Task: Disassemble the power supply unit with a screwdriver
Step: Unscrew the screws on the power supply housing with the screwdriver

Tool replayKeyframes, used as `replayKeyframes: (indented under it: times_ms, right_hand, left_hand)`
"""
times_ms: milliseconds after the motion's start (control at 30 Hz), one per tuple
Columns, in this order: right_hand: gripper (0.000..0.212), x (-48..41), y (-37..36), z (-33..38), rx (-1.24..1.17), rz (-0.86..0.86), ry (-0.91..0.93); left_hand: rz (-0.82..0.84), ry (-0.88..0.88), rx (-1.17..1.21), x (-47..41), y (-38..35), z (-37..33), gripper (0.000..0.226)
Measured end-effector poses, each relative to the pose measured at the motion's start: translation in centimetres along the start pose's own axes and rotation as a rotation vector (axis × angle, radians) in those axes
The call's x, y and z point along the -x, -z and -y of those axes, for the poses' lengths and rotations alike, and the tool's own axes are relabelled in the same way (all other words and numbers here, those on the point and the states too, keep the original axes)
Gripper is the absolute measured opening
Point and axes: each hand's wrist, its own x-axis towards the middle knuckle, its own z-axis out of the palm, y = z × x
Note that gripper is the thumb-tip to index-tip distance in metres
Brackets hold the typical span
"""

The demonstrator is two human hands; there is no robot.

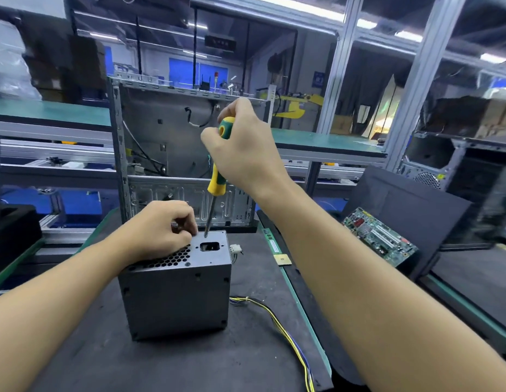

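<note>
A grey metal power supply unit (178, 295) stands on the dark mat, its vented face with the socket opening turned up. My right hand (243, 148) grips the yellow-and-green handle of a screwdriver (215, 185). The shaft points down and its tip touches the top face near the far edge, left of the socket. My left hand (158, 230) rests on the vented top with its fingers curled, fingertips close beside the screwdriver tip. Whether they pinch anything is hidden.
An empty computer case (189, 154) stands upright just behind the unit. Yellow and black cables (277, 318) trail from the unit to the right. A RAM stick (271, 241), a CPU chip (282, 260) and a green motherboard (379, 236) lie to the right.
</note>
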Motion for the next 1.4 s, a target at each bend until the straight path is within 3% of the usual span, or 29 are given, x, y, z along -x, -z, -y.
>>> replayKeyframes:
  times_ms: [467,600,767,1000,1167,1400]
  right_hand:
    - [0.016,0.2,-2.9,-1.1,0.028,0.004,0.043]
    - [0.014,0.1,-3.1,-1.4,0.031,0.020,0.046]
    - [0.016,-0.2,-2.7,-1.8,0.001,0.004,-0.011]
    - [0.017,-0.3,-2.9,-2.1,0.009,-0.011,-0.011]
    - [0.015,-0.1,-3.3,-2.1,-0.018,0.010,0.018]
    - [0.025,0.0,-3.8,-1.5,0.016,0.111,0.140]
  left_hand:
    - [-0.044,0.015,0.057,-0.3,-0.1,0.9,0.030]
    - [0.073,0.053,-0.009,-0.7,-0.3,1.0,0.027]
    - [-0.136,0.197,0.118,-0.8,0.0,1.8,0.028]
    - [0.197,0.250,0.069,-1.3,-0.2,1.4,0.029]
    - [0.154,0.236,0.027,-1.4,-0.3,1.6,0.028]
    - [-0.073,0.301,0.459,-0.4,0.7,1.2,0.030]
